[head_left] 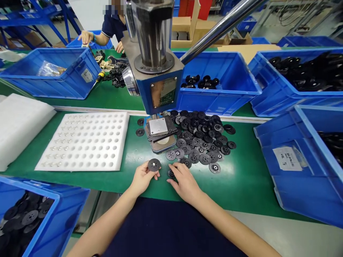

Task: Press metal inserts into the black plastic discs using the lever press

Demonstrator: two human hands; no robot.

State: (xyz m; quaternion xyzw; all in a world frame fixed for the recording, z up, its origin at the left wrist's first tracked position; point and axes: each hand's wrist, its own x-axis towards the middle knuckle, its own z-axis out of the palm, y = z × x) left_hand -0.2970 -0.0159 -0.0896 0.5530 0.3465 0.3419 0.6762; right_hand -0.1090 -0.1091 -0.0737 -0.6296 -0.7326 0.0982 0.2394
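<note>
My left hand (143,178) is closed on a black disc (154,164) with small holes and a pale, shiny piece at its centre. Just to the right, my right hand (184,181) curls its fingers round a smaller black round part (170,174), partly hidden by the fingers. Both hands are above the near part of the green table (222,192). Beyond them stands a blue hand press (163,85), with a metal block (158,126) under its ram. A heap of black discs (200,139) spreads to the right of the press base.
A white foam tray (93,142) with round holes lies left, its left columns holding small shiny parts. Blue bins (217,101) line the back, with others at right (268,153) and lower left (66,207). A screwdriver (99,76) leans near one bin. Across the table, another person's hand (85,36) works.
</note>
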